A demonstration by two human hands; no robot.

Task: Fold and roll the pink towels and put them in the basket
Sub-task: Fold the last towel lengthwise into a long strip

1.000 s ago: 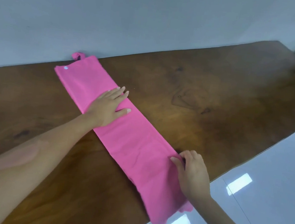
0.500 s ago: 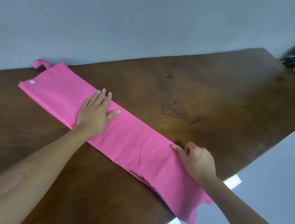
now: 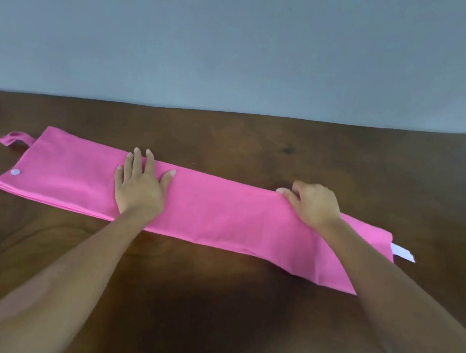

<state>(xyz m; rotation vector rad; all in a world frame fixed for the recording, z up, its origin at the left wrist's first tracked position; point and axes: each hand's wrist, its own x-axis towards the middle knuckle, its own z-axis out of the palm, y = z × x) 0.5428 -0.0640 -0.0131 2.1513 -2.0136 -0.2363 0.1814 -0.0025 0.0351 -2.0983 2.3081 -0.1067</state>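
While a pink towel (image 3: 221,218) lies folded into a long narrow strip across a dark wooden table (image 3: 211,304), the left hand (image 3: 140,192) presses flat on it, fingers straight and spread. The right hand (image 3: 314,204) curls its fingers over the far edge. A loop (image 3: 12,138) and white snap (image 3: 15,172) lie beyond the left fingertips; a white tag (image 3: 403,251) is at the other end.

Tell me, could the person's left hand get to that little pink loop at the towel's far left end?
Probably yes: the left hand lies flat on the folded pink towel, and only bare cloth lies between it and the pink fabric loop.
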